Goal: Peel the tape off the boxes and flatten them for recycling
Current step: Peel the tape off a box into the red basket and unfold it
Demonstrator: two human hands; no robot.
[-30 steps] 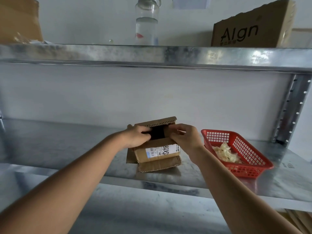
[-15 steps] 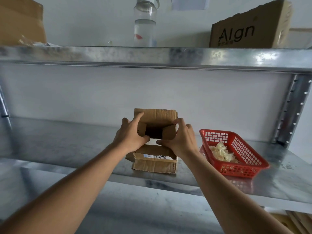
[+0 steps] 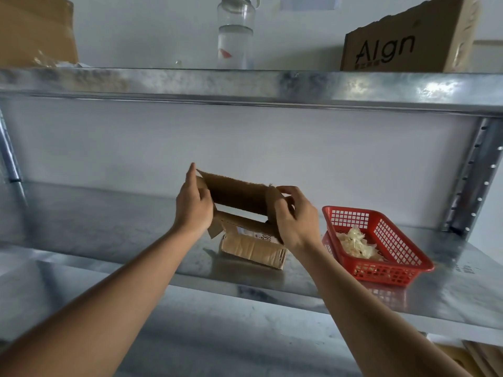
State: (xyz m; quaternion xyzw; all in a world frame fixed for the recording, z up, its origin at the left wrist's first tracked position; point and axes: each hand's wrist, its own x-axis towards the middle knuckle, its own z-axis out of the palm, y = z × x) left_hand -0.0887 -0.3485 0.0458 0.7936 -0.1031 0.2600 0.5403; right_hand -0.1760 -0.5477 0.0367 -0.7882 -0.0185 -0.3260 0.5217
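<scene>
A small brown cardboard box (image 3: pixel 245 213) with a white label is lifted and tilted above the metal shelf (image 3: pixel 109 229), open through so the wall shows between its panels. Its lower flap rests near the shelf. My left hand (image 3: pixel 193 206) grips the box's left end, thumb on the inside. My right hand (image 3: pixel 295 217) grips the right end, fingers curled over the side flap. The box is skewed into a slanted shape between the two hands.
A red plastic basket (image 3: pixel 381 238) holding crumpled peeled tape stands just right of my right hand. On the upper shelf (image 3: pixel 245 83) stand a clear bottle (image 3: pixel 235 34), a printed cardboard box (image 3: pixel 408 39) and another box (image 3: pixel 35 31). A perforated upright (image 3: pixel 471 178) stands at right.
Both hands moved from the box's top opening to its two ends. The box was lifted, its flaps spread, and its walls pulled sideways into a slant.
</scene>
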